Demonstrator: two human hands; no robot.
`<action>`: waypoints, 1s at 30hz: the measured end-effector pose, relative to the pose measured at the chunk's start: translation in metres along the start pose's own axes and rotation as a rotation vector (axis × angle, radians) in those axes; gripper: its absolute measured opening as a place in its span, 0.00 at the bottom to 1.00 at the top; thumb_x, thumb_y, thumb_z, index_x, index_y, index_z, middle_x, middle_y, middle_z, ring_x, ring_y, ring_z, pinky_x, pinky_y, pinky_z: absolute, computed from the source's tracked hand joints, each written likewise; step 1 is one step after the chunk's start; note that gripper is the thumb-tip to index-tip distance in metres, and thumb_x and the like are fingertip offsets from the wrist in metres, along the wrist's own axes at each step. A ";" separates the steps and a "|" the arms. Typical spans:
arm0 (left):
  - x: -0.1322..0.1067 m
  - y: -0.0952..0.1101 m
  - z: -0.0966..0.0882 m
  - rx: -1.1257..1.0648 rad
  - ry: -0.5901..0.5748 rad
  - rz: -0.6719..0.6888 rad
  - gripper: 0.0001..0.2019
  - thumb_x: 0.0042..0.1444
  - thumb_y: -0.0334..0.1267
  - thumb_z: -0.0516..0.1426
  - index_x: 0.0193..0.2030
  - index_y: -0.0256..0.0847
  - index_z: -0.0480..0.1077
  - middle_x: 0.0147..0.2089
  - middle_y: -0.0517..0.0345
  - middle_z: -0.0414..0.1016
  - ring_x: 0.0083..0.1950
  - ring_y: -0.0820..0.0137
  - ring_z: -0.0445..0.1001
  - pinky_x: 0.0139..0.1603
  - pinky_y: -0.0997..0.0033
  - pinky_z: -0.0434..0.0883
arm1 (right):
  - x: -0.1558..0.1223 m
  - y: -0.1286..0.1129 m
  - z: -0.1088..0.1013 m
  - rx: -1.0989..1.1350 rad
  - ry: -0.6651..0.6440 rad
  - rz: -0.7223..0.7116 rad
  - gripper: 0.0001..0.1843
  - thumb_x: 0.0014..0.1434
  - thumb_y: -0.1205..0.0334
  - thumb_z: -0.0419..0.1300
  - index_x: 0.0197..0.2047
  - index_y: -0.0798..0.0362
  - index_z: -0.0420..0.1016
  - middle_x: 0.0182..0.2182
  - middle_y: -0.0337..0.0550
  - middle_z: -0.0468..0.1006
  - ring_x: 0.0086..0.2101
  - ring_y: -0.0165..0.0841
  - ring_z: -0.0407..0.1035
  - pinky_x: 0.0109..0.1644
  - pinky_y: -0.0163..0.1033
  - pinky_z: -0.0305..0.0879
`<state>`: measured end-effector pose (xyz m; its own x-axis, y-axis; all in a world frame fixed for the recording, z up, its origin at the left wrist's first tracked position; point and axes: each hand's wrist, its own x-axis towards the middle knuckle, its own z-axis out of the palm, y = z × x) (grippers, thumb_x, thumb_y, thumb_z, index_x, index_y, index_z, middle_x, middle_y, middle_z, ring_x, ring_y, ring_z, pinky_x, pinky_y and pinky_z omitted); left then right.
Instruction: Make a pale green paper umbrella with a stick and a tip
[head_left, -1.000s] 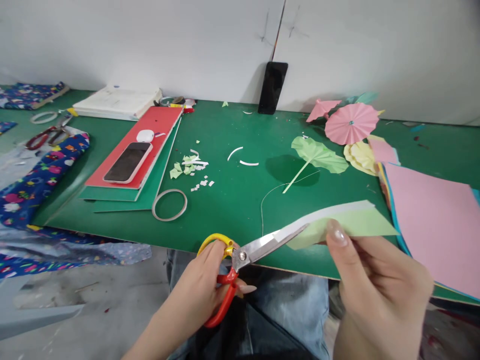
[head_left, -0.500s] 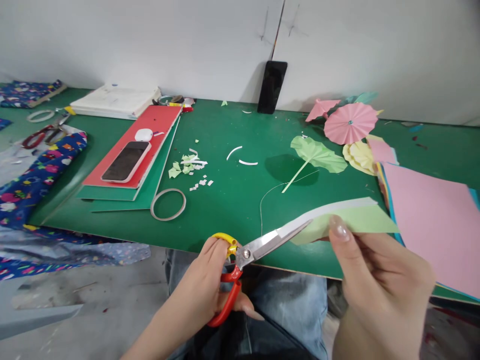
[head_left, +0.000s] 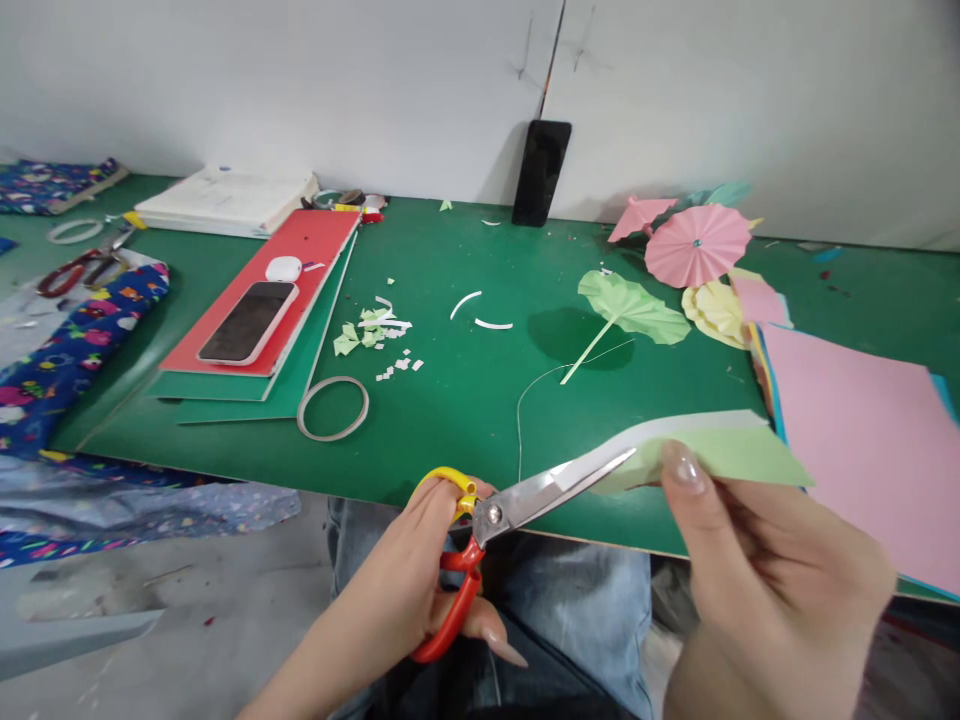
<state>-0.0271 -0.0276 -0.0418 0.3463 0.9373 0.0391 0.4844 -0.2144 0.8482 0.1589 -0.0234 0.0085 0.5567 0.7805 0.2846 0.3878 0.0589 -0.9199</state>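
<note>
My left hand is closed around the handles of a pair of scissors, one handle yellow and the other red. The blades point up and right, and their tips lie along a strip of light green paper with a white band on its upper edge. Between thumb and fingers, my right hand pinches that strip just above the table's front edge. Beyond it on the table lies a pleated green paper leaf with a thin stem. A fine wire curves beside the scissors.
On the green table are a tape roll, paper scraps and a pink-cased phone on red and green boards. A black phone leans on the wall. Pink paper sheets and a pink paper flower lie right.
My right hand and the green paper strip have moved slightly right and down. The scissors still lie against the strip, their blades a little nearer its right end.
</note>
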 end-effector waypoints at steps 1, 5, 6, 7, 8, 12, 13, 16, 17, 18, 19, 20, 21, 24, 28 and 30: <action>0.000 0.000 0.000 0.002 -0.020 -0.004 0.19 0.45 0.33 0.60 0.47 0.43 0.66 0.47 0.48 0.72 0.47 0.57 0.74 0.46 0.59 0.76 | 0.000 0.000 0.000 -0.003 -0.003 -0.012 0.09 0.54 0.58 0.64 0.25 0.51 0.77 0.18 0.34 0.60 0.22 0.27 0.52 0.26 0.37 0.48; 0.000 -0.003 0.002 -0.011 -0.085 0.030 0.27 0.44 0.29 0.59 0.53 0.44 0.63 0.50 0.48 0.70 0.50 0.58 0.73 0.47 0.61 0.75 | -0.001 -0.003 0.000 -0.032 -0.008 -0.047 0.06 0.55 0.59 0.64 0.29 0.50 0.79 0.19 0.36 0.64 0.24 0.30 0.57 0.29 0.38 0.54; 0.000 -0.004 0.003 -0.010 -0.079 0.051 0.28 0.43 0.28 0.58 0.54 0.44 0.62 0.50 0.49 0.70 0.50 0.59 0.72 0.47 0.62 0.75 | -0.001 -0.003 -0.001 -0.043 0.001 -0.051 0.06 0.55 0.58 0.64 0.29 0.50 0.79 0.19 0.36 0.64 0.24 0.30 0.57 0.29 0.38 0.54; 0.001 -0.004 0.003 -0.004 -0.069 0.073 0.29 0.42 0.27 0.58 0.54 0.44 0.62 0.50 0.50 0.70 0.49 0.60 0.72 0.46 0.64 0.75 | -0.001 -0.004 -0.001 -0.055 0.010 -0.050 0.07 0.55 0.58 0.63 0.28 0.50 0.79 0.18 0.36 0.63 0.23 0.30 0.57 0.28 0.38 0.53; 0.001 -0.003 0.003 0.007 -0.056 0.091 0.28 0.41 0.26 0.58 0.52 0.44 0.62 0.49 0.51 0.71 0.49 0.61 0.72 0.46 0.66 0.75 | -0.001 -0.005 -0.001 -0.066 0.012 -0.049 0.07 0.55 0.58 0.63 0.28 0.51 0.78 0.19 0.36 0.63 0.23 0.29 0.56 0.27 0.38 0.52; 0.005 0.001 0.001 0.056 -0.006 0.114 0.24 0.37 0.25 0.60 0.44 0.43 0.63 0.41 0.57 0.71 0.43 0.66 0.73 0.42 0.71 0.74 | -0.001 -0.006 -0.005 -0.071 0.003 -0.063 0.09 0.55 0.59 0.63 0.25 0.50 0.77 0.19 0.35 0.64 0.22 0.28 0.55 0.27 0.37 0.52; 0.006 0.003 0.000 0.063 -0.005 0.107 0.22 0.37 0.25 0.61 0.42 0.42 0.63 0.39 0.58 0.71 0.41 0.66 0.73 0.41 0.71 0.74 | -0.001 -0.005 -0.005 -0.067 -0.001 -0.066 0.09 0.55 0.59 0.63 0.24 0.50 0.76 0.19 0.35 0.64 0.22 0.28 0.55 0.27 0.37 0.51; 0.008 0.006 -0.002 0.058 -0.026 0.077 0.21 0.37 0.27 0.63 0.39 0.40 0.64 0.38 0.58 0.72 0.39 0.67 0.73 0.41 0.70 0.74 | -0.001 -0.005 -0.006 -0.067 0.003 -0.063 0.11 0.54 0.59 0.64 0.22 0.50 0.74 0.18 0.35 0.64 0.21 0.27 0.53 0.25 0.37 0.49; 0.008 0.006 -0.002 0.049 -0.035 0.071 0.21 0.37 0.28 0.64 0.39 0.40 0.64 0.38 0.57 0.72 0.39 0.67 0.73 0.41 0.69 0.75 | -0.001 -0.005 -0.006 -0.066 0.010 -0.058 0.10 0.53 0.59 0.65 0.22 0.50 0.75 0.18 0.35 0.63 0.21 0.27 0.53 0.25 0.37 0.49; 0.008 0.006 -0.002 0.041 -0.039 0.062 0.21 0.37 0.28 0.64 0.40 0.40 0.65 0.39 0.56 0.73 0.40 0.66 0.74 0.43 0.69 0.75 | -0.001 -0.005 -0.006 -0.064 0.014 -0.049 0.09 0.53 0.60 0.65 0.23 0.50 0.76 0.18 0.35 0.62 0.21 0.27 0.54 0.25 0.37 0.49; 0.007 0.006 -0.002 0.034 -0.042 0.058 0.22 0.37 0.29 0.65 0.41 0.40 0.65 0.41 0.55 0.73 0.42 0.65 0.74 0.44 0.68 0.75 | -0.001 -0.006 -0.005 -0.059 0.021 -0.047 0.08 0.53 0.60 0.65 0.24 0.50 0.77 0.18 0.35 0.62 0.21 0.27 0.54 0.25 0.37 0.50; 0.007 0.005 -0.002 0.029 -0.044 0.052 0.23 0.37 0.29 0.66 0.42 0.40 0.65 0.42 0.54 0.74 0.44 0.64 0.75 0.46 0.67 0.74 | -0.001 -0.006 -0.004 -0.061 0.024 -0.050 0.06 0.53 0.60 0.65 0.25 0.50 0.78 0.18 0.34 0.62 0.21 0.27 0.55 0.26 0.37 0.51; 0.006 0.005 -0.002 0.025 -0.045 0.048 0.24 0.37 0.30 0.67 0.43 0.40 0.65 0.44 0.53 0.74 0.46 0.63 0.75 0.48 0.66 0.74 | -0.001 -0.007 -0.004 -0.062 0.021 -0.058 0.06 0.54 0.61 0.65 0.26 0.49 0.78 0.18 0.34 0.62 0.22 0.27 0.56 0.27 0.37 0.52; 0.005 0.003 -0.002 0.008 -0.045 0.045 0.30 0.34 0.32 0.70 0.47 0.40 0.66 0.47 0.51 0.75 0.51 0.61 0.74 0.54 0.64 0.72 | -0.001 -0.007 -0.003 -0.071 0.017 -0.092 0.06 0.55 0.61 0.63 0.27 0.49 0.79 0.18 0.35 0.64 0.23 0.29 0.59 0.30 0.38 0.54; 0.005 0.004 0.000 -0.028 -0.007 0.004 0.28 0.32 0.38 0.71 0.42 0.40 0.69 0.44 0.52 0.76 0.49 0.58 0.75 0.52 0.64 0.73 | 0.000 -0.003 -0.009 -0.092 -0.008 -0.151 0.04 0.55 0.63 0.63 0.30 0.49 0.80 0.19 0.37 0.67 0.24 0.30 0.59 0.28 0.38 0.53; 0.005 0.005 0.000 -0.064 0.017 -0.035 0.22 0.35 0.41 0.70 0.38 0.40 0.70 0.41 0.52 0.77 0.47 0.58 0.76 0.49 0.64 0.75 | 0.001 -0.001 -0.011 -0.102 -0.037 -0.194 0.04 0.55 0.64 0.64 0.32 0.48 0.81 0.18 0.35 0.67 0.21 0.28 0.57 0.25 0.37 0.50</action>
<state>-0.0231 -0.0244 -0.0375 0.3165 0.9484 0.0175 0.4436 -0.1643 0.8810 0.1674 -0.0298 0.0122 0.4381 0.7829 0.4418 0.5585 0.1481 -0.8162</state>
